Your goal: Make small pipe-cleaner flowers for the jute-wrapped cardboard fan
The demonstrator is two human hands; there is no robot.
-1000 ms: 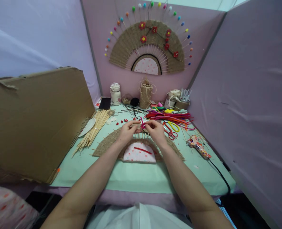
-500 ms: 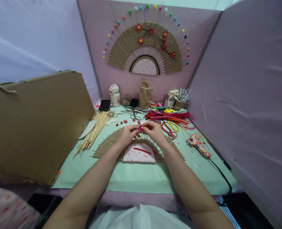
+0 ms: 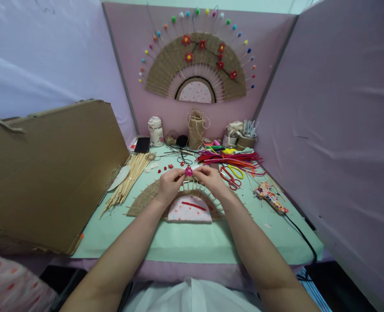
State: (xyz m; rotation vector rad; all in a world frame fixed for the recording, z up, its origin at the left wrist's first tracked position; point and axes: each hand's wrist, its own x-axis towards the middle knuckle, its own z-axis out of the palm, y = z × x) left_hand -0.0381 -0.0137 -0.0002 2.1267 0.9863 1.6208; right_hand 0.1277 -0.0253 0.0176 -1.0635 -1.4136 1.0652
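My left hand and my right hand meet over the middle of the table. Between their fingertips is a small magenta flower, seemingly bent from pipe cleaner, pinched from both sides. Below the hands lies a half-round fan of twine and sticks, partly covered by my wrists and forearms. A white half-disc with pink dots sits at its centre, and a short red pipe-cleaner piece rests on that. Several small red flowers lie just beyond my left hand.
To the right are red-handled scissors, a bundle of pipe cleaners and a patterned glue gun with its cord. Wooden sticks and a cardboard sheet stand left. A twine spool is behind; a finished fan hangs above.
My fingers have spread a little apart around the magenta flower, so more of it shows. My left hand has shifted slightly left.
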